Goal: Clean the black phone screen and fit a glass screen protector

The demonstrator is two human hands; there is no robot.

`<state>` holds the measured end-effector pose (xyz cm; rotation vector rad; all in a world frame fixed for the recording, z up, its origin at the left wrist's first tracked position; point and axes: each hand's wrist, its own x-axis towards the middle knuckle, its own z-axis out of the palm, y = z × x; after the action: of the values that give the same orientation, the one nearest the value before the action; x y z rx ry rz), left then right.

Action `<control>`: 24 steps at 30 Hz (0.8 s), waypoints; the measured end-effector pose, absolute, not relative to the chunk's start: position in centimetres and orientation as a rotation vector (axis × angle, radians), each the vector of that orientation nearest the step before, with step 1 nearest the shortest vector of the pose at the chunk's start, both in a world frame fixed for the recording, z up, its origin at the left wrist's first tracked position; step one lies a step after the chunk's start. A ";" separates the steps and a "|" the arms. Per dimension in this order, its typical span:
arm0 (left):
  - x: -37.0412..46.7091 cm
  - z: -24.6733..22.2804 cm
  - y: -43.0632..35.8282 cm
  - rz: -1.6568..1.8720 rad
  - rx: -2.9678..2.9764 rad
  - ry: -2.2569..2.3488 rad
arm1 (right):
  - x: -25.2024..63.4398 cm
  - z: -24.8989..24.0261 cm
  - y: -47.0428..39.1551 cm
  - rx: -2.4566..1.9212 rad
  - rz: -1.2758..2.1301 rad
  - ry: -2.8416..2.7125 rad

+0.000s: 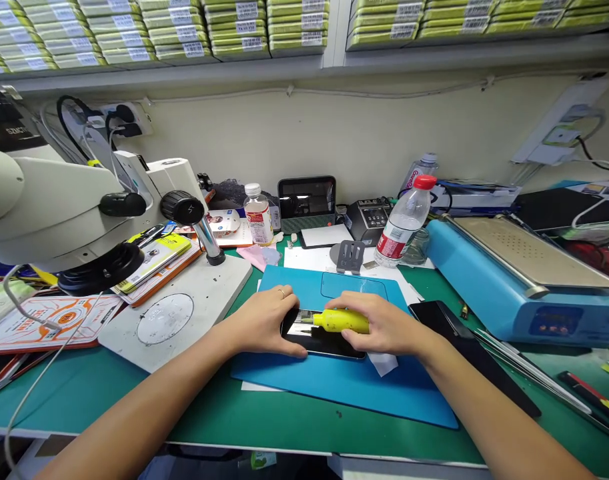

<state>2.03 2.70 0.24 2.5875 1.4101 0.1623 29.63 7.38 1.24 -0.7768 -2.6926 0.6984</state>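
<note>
A dark phone (329, 343) with a glossy face lies flat on a blue mat (284, 377). Its left end is held by my left hand (267, 320), thumb along the near edge and fingers at the far edge. My right hand (379, 320) is closed round a yellow-handled scraper (341, 321), tilted low over the phone. The scraper's thin metal tip points left at the phone's bright, reflecting face; whether it touches the glass I cannot tell. A small white wipe (383, 363) pokes out beneath my right hand.
A microscope (49, 207) with a pale base (209, 293) stands on the left. At the right are a blue heating-plate machine (484, 287), a black phone panel (477, 353) and tweezers (534, 373). Behind the mat stand a red-capped bottle (404, 223) and a metal stand (351, 257).
</note>
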 end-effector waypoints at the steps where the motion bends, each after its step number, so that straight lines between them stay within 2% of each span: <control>1: 2.0 0.2 2.7 0.162 2.586 1.410 | 29.7 1.2 7.4 -0.780 0.699 -2.693; 24: 2.1 0.5 2.7 0.151 2.544 1.408 | 29.7 1.6 7.4 -0.838 0.775 -2.696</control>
<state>2.13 2.68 0.46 2.5442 1.4079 0.1511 29.75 7.42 1.60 -0.8385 -2.6955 0.7746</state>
